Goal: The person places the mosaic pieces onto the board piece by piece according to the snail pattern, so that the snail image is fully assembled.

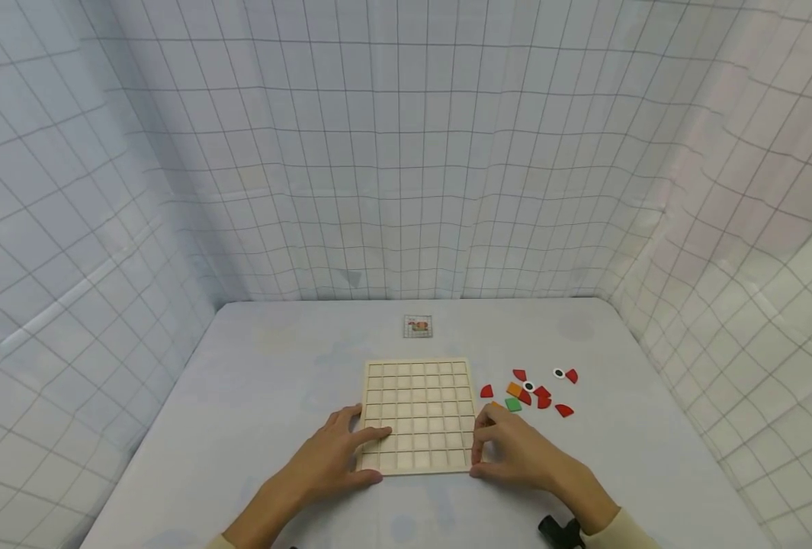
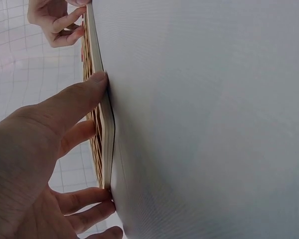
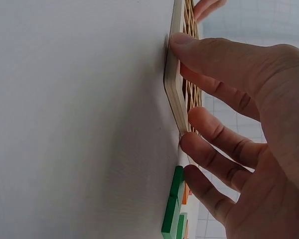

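A pale wooden board [image 1: 415, 396] divided into a grid of square cells lies flat on the white table, its cells bare. My left hand [image 1: 333, 461] holds its near left corner: the thumb presses the front edge, the index finger reaches over the cells, and the other fingers sit along the left side. At the near right corner, my right hand [image 1: 518, 450] grips the board with its thumb on the front edge and curled fingers against the right side. Close by the right fingertips, green tiles [image 3: 173, 206] lie on the table in the right wrist view.
Right of the board are scattered several red quarter-round pieces [image 1: 564, 410], orange squares [image 1: 514, 389], a green square [image 1: 513, 404] and two white discs with black centres [image 1: 559, 374]. Behind the board lies a small picture card [image 1: 417, 326]. White gridded curtains [image 1: 406, 152] enclose the table.
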Tool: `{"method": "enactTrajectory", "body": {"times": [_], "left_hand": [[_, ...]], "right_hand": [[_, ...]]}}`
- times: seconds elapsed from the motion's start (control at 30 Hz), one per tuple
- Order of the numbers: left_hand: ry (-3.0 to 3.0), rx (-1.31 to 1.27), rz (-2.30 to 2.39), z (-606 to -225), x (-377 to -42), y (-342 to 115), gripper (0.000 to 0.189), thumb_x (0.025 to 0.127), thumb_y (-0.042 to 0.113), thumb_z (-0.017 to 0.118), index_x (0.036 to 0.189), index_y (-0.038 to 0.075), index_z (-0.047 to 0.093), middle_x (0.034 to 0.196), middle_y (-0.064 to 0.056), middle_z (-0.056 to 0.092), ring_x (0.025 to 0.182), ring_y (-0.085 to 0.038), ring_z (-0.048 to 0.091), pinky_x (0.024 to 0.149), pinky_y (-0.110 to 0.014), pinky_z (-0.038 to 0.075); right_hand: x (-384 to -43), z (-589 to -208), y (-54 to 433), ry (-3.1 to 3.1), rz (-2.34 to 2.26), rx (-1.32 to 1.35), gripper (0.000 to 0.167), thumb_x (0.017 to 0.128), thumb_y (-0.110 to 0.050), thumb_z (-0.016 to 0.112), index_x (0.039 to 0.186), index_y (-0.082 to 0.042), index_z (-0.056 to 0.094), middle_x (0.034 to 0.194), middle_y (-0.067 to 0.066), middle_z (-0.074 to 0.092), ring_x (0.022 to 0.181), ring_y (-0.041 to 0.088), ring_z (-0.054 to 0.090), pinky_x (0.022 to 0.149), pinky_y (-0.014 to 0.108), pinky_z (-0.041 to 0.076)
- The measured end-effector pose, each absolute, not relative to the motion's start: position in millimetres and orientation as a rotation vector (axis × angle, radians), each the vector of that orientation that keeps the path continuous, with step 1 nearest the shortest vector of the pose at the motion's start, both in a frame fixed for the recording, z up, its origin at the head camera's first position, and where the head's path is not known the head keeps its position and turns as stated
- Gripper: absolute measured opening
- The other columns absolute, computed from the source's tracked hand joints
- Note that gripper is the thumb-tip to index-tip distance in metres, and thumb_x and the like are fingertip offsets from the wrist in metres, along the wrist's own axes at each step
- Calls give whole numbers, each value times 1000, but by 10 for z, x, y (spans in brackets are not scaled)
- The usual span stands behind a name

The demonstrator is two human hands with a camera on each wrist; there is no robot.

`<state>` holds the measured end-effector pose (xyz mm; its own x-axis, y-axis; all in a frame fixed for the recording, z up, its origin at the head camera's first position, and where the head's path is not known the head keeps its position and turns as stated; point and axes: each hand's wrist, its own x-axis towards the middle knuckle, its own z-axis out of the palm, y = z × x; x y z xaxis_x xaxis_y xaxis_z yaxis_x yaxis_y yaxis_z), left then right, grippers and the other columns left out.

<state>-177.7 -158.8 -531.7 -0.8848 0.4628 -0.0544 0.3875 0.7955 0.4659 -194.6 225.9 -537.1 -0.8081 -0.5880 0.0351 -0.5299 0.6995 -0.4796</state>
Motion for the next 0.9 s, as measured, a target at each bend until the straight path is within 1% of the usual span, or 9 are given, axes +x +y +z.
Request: {"method": "enactTrajectory", "body": {"times": [0.13,0.23,0.37,0.43,0.57,0.67,0.8,0.9], "left_hand": [[2816,686,697,-5330,-1769,-1594,72,95,55,95,160,32,72,177,-32,45,160,-60,51,106,-78,62],[2811,699,704,-5341,-1764,-1597,72,95,54,95,160,30,72,177,-33,45,161,-61,50,107,-79,62],[2808,700,699,-5343,-1758,-1595,72,96,53,95,160,30,72,177,-34,44,161,-62,50,107,-79,61],[2809,694,695,-5343,-1755,-1594,72,96,53,95,159,30,72,177,-34,44,161,-61,50,106,-79,62],[2810,675,705,-5339,-1744,-1586,70,95,52,96,158,31,73,178,-34,44,161,-61,50,105,-79,62],[2799,667,714,-5338,-1733,-1576,70,96,52,96,158,31,73,178,-35,43,162,-61,49,107,-80,61],[2789,646,718,-5320,-1730,-1568,69,96,51,96,158,31,73,179,-33,42,162,-60,49,108,-80,60],[2791,622,716,-5301,-1740,-1572,68,95,51,96,157,33,74,179,-31,42,163,-59,49,108,-80,60]], "right_hand": [[-1955,-5359,2272,2772,-754,-907,23,95,-37,101,91,-46,79,119,-19,62,116,4,56,104,32,60],[-1971,-5334,2307,2773,-831,-888,20,96,-34,99,97,-43,81,116,-18,64,114,6,60,101,32,61],[-2051,-5311,2413,2842,-954,-862,14,101,-27,95,110,-31,86,115,-11,70,107,13,67,94,33,63],[-2125,-5317,2487,2911,-1003,-853,17,102,-20,94,117,-22,87,114,-4,74,102,17,69,89,33,64],[-2285,-5334,2668,3075,-1012,-751,24,100,-9,93,123,-12,87,111,4,77,92,20,68,79,30,61],[-2388,-5332,2829,3138,-965,-588,26,100,-7,92,125,-9,86,112,7,77,93,19,68,79,28,59],[-2512,-5324,3007,3120,-897,-390,25,103,-9,88,128,-7,86,117,13,75,100,23,73,81,29,62],[-2583,-5329,3085,3086,-859,-322,24,104,-10,86,128,-6,85,117,15,74,103,28,73,82,32,65]]}}
